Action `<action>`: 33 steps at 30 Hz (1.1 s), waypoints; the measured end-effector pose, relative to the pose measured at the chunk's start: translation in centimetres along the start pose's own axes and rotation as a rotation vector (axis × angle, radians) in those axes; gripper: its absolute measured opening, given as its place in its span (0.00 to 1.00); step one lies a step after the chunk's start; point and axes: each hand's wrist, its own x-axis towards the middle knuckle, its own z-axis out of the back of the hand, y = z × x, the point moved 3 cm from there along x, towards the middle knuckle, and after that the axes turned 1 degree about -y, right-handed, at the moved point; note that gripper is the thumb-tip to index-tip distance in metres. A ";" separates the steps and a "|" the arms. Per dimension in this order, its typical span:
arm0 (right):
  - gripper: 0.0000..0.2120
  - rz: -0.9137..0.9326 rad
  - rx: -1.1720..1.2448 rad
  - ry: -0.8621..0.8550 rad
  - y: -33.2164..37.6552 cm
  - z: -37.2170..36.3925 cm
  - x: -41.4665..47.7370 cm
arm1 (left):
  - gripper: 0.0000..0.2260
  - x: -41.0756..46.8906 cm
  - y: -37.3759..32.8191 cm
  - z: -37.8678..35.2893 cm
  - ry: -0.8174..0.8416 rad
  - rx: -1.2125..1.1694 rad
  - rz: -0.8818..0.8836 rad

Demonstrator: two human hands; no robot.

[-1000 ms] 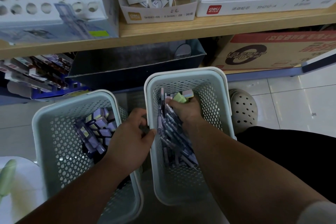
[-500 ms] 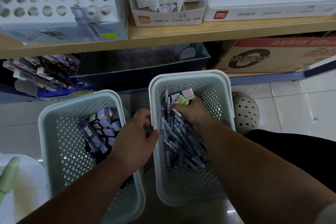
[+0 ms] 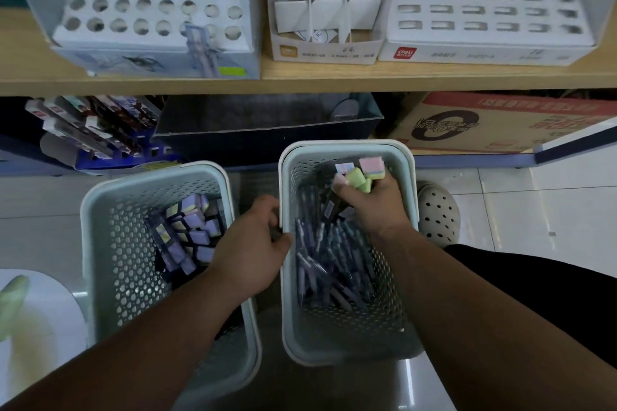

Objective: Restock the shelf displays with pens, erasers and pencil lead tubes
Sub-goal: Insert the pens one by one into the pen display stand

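Two baskets: side by side on the floor below the shelf (image 3: 334, 82), nearly touching.
Left basket (image 3: 110, 260): holds purple packs (image 3: 192, 237) (print too small to read; erasers or lead, cannot tell).
Left hand (image 3: 253, 243): fingers curled over the left rim of the right basket, thumb on the inner side. It grips the rim and carries no stock.
Right basket (image 3: 347, 145): loose pile of pens (image 3: 330, 260) across the bottom.
Right hand (image 3: 377, 207): at the far end of the right basket, above the pens, fingers closed round a cluster of erasers.
Erasers (image 3: 359, 177): pastel green and pink blocks protruding from the top of the fist. They are inside the basket outline, well apart from the shelf.
Hole display (image 3: 150, 0): shelf, left. Round holes appear unfilled.
Divider box (image 3: 325, 10): shelf, centre. Compartments appear unfilled except for a paper slip at the bottom.
Slot display (image 3: 484, 0): shelf, right. Rectangular slots appear unfilled.
Step in hand: eraser pick-up from the right basket. Judged early in the task, since all three displays look unstocked.
Next move: lift the fist clear of the rim and carry it up to the shelf. The slot display is the likely target (judged from slot shape only). The blocks would need seating one at a time, so the left hand may need to release the rim and assist.
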 end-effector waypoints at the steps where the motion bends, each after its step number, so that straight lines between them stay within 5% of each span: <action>1: 0.13 0.014 -0.005 0.001 0.4 0.1 -0.2 | 0.13 0.0 -0.1 0.0 -0.005 0.005 0.003; 17: 0.09 -0.017 0.033 -0.063 7.4 0.2 -2.0 | 0.23 -1.1 -0.8 1.8 0.000 -0.141 0.089; 27: 0.12 -0.009 0.153 0.044 14.1 -3.5 -6.3 | 0.08 -4.8 2.8 10.0 -0.466 -0.424 0.173; 33: 0.08 -0.077 0.028 0.305 11.8 -13.8 -10.9 | 0.10 -10.4 10.3 14.5 -0.750 -0.042 0.257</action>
